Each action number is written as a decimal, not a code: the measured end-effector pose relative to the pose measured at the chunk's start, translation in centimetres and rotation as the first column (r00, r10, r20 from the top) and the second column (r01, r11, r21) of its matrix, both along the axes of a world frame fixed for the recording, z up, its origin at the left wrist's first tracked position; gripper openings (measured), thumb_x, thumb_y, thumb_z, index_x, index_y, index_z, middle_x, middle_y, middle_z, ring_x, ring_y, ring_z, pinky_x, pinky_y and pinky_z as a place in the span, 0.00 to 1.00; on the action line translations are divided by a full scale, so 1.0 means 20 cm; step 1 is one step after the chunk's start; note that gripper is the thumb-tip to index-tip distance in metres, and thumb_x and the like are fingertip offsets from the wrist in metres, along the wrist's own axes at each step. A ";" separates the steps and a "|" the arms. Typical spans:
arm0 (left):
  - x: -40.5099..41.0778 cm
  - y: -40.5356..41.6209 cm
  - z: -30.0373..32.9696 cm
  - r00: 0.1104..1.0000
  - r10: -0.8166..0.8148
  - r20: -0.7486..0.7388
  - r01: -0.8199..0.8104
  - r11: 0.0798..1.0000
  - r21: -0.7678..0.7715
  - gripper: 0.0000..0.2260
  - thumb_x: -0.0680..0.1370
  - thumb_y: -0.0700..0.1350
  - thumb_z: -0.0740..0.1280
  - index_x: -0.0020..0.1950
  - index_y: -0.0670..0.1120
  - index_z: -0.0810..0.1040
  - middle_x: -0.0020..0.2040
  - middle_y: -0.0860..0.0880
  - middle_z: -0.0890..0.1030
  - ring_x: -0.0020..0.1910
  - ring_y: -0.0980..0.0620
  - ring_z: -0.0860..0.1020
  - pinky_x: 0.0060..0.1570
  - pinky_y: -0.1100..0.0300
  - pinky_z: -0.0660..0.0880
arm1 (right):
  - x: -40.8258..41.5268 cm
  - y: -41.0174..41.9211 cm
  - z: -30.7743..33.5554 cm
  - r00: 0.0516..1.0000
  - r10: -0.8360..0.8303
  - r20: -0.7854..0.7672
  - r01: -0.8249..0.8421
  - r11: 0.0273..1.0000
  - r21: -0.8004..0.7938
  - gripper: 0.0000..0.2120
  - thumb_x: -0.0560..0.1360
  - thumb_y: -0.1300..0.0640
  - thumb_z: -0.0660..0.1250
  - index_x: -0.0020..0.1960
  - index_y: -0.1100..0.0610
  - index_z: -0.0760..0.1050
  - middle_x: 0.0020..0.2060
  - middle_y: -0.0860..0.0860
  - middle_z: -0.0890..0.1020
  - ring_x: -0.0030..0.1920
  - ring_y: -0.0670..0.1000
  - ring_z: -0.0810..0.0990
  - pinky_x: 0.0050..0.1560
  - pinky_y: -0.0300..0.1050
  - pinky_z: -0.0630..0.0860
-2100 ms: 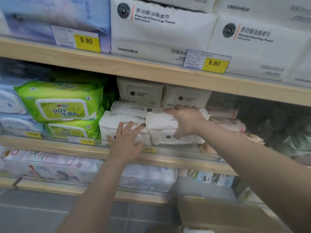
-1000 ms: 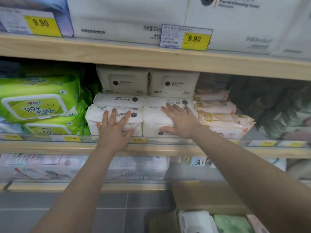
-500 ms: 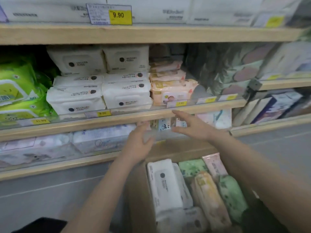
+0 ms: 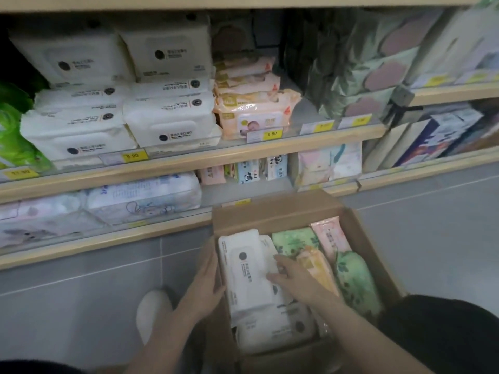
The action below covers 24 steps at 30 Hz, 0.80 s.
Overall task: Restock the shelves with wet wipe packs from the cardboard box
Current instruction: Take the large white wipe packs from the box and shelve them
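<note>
The cardboard box [image 4: 272, 209] stands open on the floor below the shelves. It holds white, green, peach and pink wet wipe packs. The top white wet wipe pack [image 4: 244, 268] lies along the box's left side. My left hand [image 4: 204, 284] presses against its left edge at the box wall. On the pack's right edge, the fingers of my right hand [image 4: 293, 279] are tucked in beside a second white pack. The pack is clasped between both hands and still lies in the box. Matching stacked white packs [image 4: 167, 120] fill the middle shelf [image 4: 189, 160].
Peach baby wipe packs [image 4: 253, 112] sit right of the white stack, green packs [image 4: 13, 136] left of it. The bottom shelf carries large soft packs [image 4: 143, 198] and small panda packs [image 4: 248, 174]. A white shoe [image 4: 152, 311] rests on the grey tiled floor left of the box.
Both hands left the white packs on the middle shelf and dropped into the box, closing around the top white pack. My view tilted down to the box.
</note>
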<state>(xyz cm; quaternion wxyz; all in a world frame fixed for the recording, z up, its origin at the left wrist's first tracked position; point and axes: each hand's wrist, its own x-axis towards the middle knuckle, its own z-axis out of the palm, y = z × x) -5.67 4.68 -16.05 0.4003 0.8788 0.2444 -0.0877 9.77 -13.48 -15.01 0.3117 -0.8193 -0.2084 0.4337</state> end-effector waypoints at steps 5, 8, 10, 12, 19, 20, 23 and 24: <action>0.01 0.01 -0.05 0.998 0.033 -0.045 -0.035 0.998 -0.045 0.41 0.77 0.44 0.65 0.76 0.51 0.35 0.77 0.53 0.43 0.76 0.53 0.52 0.73 0.60 0.52 | -0.04 0.17 -0.10 0.980 -0.093 -0.177 0.092 0.996 -0.015 0.40 0.75 0.45 0.67 0.77 0.54 0.49 0.72 0.52 0.65 0.70 0.51 0.66 0.65 0.43 0.65; 0.01 0.01 -0.05 0.998 0.034 -0.053 -0.037 0.998 -0.057 0.40 0.78 0.44 0.64 0.75 0.50 0.34 0.76 0.55 0.40 0.76 0.53 0.52 0.69 0.65 0.51 | -0.06 0.24 -0.17 0.966 -0.157 -0.204 0.164 0.986 0.015 0.29 0.70 0.46 0.73 0.66 0.51 0.66 0.63 0.45 0.75 0.60 0.47 0.74 0.62 0.44 0.70; 0.01 0.01 -0.05 0.999 0.024 -0.034 -0.026 0.998 -0.056 0.40 0.78 0.44 0.64 0.74 0.50 0.32 0.73 0.57 0.37 0.76 0.54 0.51 0.68 0.67 0.50 | -0.05 0.26 -0.21 0.931 -0.223 -0.289 0.234 0.972 0.001 0.24 0.64 0.47 0.76 0.57 0.52 0.76 0.55 0.48 0.82 0.54 0.48 0.80 0.60 0.51 0.76; 0.00 0.02 -0.06 0.999 0.020 -0.024 -0.021 0.999 -0.048 0.40 0.78 0.43 0.64 0.74 0.47 0.34 0.72 0.57 0.37 0.76 0.54 0.50 0.67 0.69 0.48 | -0.04 0.27 -0.22 0.907 -0.242 -0.344 0.252 0.968 -0.015 0.19 0.64 0.50 0.77 0.52 0.53 0.78 0.50 0.50 0.84 0.50 0.49 0.82 0.58 0.52 0.77; -0.01 0.04 -0.10 1.000 0.020 -0.011 -0.020 0.996 -0.081 0.40 0.78 0.43 0.64 0.74 0.47 0.34 0.75 0.55 0.39 0.76 0.54 0.50 0.68 0.68 0.48 | -0.07 0.24 -0.18 0.918 -0.190 -0.347 0.210 0.977 0.020 0.10 0.71 0.55 0.73 0.49 0.48 0.74 0.46 0.43 0.81 0.47 0.40 0.79 0.45 0.36 0.76; -0.02 0.04 -0.11 1.000 0.019 -0.014 -0.020 0.997 -0.080 0.40 0.78 0.43 0.64 0.75 0.46 0.35 0.75 0.55 0.39 0.76 0.54 0.50 0.68 0.69 0.48 | -0.06 0.23 -0.18 0.907 -0.209 -0.366 0.233 0.972 0.020 0.12 0.71 0.56 0.73 0.51 0.48 0.73 0.46 0.41 0.80 0.46 0.40 0.78 0.42 0.34 0.74; -0.02 0.05 -0.11 1.000 0.023 -0.011 -0.024 0.997 -0.070 0.39 0.78 0.43 0.64 0.75 0.46 0.36 0.72 0.57 0.38 0.75 0.55 0.51 0.68 0.68 0.48 | -0.06 0.23 -0.19 0.862 -0.289 -0.417 0.327 0.945 0.020 0.36 0.65 0.53 0.78 0.66 0.53 0.63 0.54 0.46 0.77 0.52 0.46 0.79 0.49 0.42 0.77; -0.02 0.05 -0.11 1.000 0.024 -0.013 -0.025 0.997 -0.068 0.39 0.78 0.43 0.64 0.75 0.45 0.36 0.72 0.58 0.38 0.75 0.55 0.51 0.68 0.68 0.48 | -0.05 0.23 -0.21 0.849 -0.309 -0.429 0.345 0.939 0.005 0.44 0.62 0.52 0.80 0.70 0.54 0.59 0.59 0.48 0.76 0.56 0.49 0.78 0.53 0.46 0.77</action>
